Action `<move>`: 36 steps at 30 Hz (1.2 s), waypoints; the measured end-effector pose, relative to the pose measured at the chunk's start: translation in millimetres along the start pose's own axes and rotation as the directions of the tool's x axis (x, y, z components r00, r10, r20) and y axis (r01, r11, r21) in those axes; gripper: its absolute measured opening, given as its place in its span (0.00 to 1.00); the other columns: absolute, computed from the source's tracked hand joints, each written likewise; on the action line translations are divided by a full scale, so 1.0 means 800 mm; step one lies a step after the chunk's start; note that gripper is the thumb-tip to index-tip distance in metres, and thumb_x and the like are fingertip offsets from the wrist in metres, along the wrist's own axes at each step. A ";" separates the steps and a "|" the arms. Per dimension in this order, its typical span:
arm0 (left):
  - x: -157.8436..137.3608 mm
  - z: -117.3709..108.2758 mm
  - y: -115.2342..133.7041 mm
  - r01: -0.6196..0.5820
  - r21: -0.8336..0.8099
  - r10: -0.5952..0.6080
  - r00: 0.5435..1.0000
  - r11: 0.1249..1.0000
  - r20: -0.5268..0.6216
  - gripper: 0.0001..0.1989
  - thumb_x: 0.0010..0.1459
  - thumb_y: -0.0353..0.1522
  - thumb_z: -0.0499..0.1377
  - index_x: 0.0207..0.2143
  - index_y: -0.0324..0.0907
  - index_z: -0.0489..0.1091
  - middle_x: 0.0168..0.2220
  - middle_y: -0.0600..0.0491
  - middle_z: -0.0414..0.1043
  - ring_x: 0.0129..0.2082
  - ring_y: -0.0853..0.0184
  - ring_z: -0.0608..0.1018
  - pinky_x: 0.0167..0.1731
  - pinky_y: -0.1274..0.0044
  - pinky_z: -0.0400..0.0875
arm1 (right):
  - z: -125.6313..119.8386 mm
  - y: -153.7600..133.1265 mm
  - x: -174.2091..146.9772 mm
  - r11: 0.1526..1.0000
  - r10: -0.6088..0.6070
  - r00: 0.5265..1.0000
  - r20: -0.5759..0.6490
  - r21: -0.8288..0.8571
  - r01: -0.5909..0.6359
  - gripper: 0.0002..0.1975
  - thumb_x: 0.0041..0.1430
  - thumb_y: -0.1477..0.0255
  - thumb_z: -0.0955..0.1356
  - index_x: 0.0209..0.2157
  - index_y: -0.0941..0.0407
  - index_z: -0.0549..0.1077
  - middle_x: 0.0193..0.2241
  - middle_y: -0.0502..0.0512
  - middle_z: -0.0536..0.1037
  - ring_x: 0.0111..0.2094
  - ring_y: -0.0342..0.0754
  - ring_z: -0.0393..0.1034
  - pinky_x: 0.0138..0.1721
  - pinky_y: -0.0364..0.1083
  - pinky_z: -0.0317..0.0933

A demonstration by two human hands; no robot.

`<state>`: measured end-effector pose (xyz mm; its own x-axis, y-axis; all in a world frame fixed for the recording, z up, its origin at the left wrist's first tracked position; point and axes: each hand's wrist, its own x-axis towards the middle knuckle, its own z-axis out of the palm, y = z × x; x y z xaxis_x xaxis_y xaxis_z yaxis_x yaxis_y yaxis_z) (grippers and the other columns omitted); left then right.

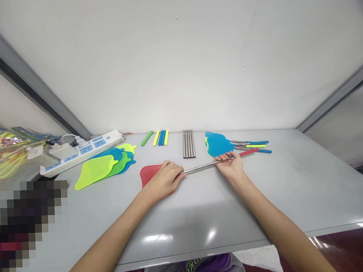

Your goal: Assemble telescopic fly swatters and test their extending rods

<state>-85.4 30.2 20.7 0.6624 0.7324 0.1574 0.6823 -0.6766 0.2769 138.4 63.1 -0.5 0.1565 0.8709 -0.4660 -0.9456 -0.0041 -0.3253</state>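
A red fly swatter [148, 173] with a silver telescopic rod lies across the middle of the table, its rod drawn out to the right. My left hand [165, 178] is closed around the neck where the rod meets the perforated red head, covering much of that head. Palm up, my right hand [232, 166] has its fingers curled on the rod just left of the red handle [249, 152]. Just behind my right hand lies a stack of fly swatters [219, 144], blue on top, with rods and blue and yellow handles pointing right.
Loose yellow, green and blue swatter heads [96, 170] overlap at the left, beside a white power strip [110, 137] with plugs. Along the back lie several coloured handle sleeves [161, 138] and a row of metal rods [189, 144]. A grey wall [179, 72] bounds the table behind.
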 end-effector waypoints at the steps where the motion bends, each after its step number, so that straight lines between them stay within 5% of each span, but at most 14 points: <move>1: 0.000 0.001 0.000 0.003 -0.003 -0.003 1.000 1.000 -0.003 0.14 0.58 0.35 0.40 0.23 0.41 0.58 0.22 0.55 0.61 0.27 0.69 0.63 0.34 0.74 0.54 | -0.001 -0.002 0.001 1.000 0.002 1.000 -0.003 -0.003 -0.002 0.09 0.47 0.76 0.56 0.17 0.56 0.49 0.10 0.42 0.49 0.12 0.37 0.45 0.14 0.39 0.46; 13: -0.002 0.005 -0.008 0.051 -0.017 -0.051 0.997 0.999 -0.050 0.15 0.56 0.39 0.44 0.24 0.40 0.62 0.27 0.54 0.59 0.30 0.68 0.63 0.34 0.74 0.55 | -0.003 -0.001 0.005 0.997 0.024 0.999 -0.045 -0.073 -0.027 0.09 0.45 0.77 0.55 0.17 0.56 0.47 0.10 0.42 0.46 0.11 0.37 0.42 0.14 0.39 0.43; 36: -0.001 0.009 -0.012 0.020 -0.084 -0.021 1.000 0.996 -0.013 0.16 0.57 0.38 0.42 0.21 0.41 0.56 0.21 0.57 0.60 0.26 0.71 0.61 0.35 0.74 0.52 | -0.001 -0.002 0.004 0.993 0.049 0.998 -0.038 -0.103 -0.053 0.10 0.43 0.78 0.55 0.17 0.56 0.43 0.10 0.42 0.44 0.11 0.38 0.40 0.13 0.40 0.42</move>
<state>-90.1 35.1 10.9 0.6440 0.7472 0.1641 0.6668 -0.6534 0.3583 140.9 65.5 -2.4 0.1208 0.8503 -0.5122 -0.9180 -0.1006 -0.3836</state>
